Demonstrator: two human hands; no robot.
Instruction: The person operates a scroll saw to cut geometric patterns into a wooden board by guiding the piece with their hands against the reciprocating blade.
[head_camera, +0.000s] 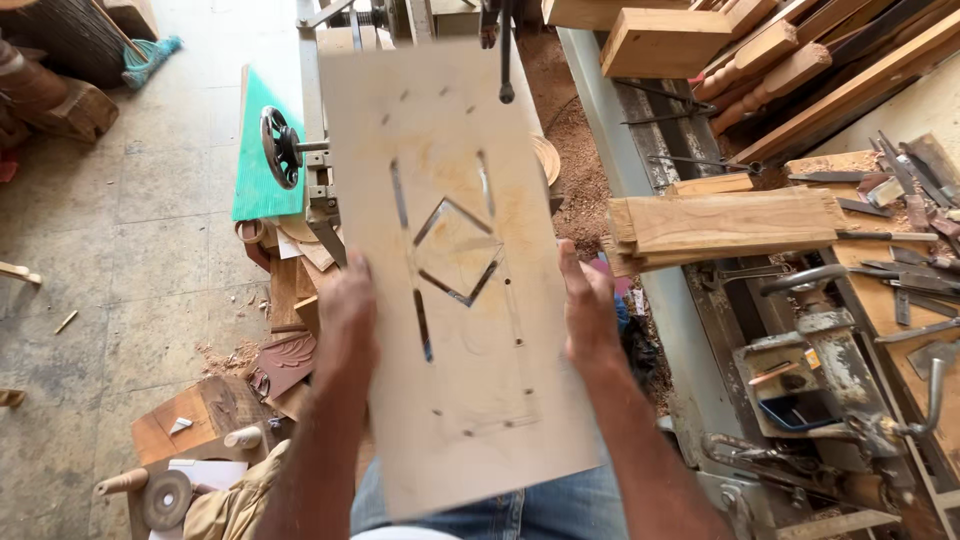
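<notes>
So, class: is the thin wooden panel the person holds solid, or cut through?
Cut through. The wooden panel has narrow slots forming a diamond and side lines; darker background shows through them. Both hands grip its edges.

1. pale plywood panel (455, 270) held up flat over the lap, long side running away from the camera, narrow slots and a diamond outline cut through it.
2. left hand (347, 315) grips the panel's left edge, thumb on top.
3. right hand (590, 315) grips the right edge, thumb on top.
4. black handwheel (279, 147) beside a green board (257, 180), left of the panel.
5. stacked planks (725, 225) on the cluttered workbench (880, 300) to the right.
6. sawdust pile (575, 165) past the panel.
</notes>
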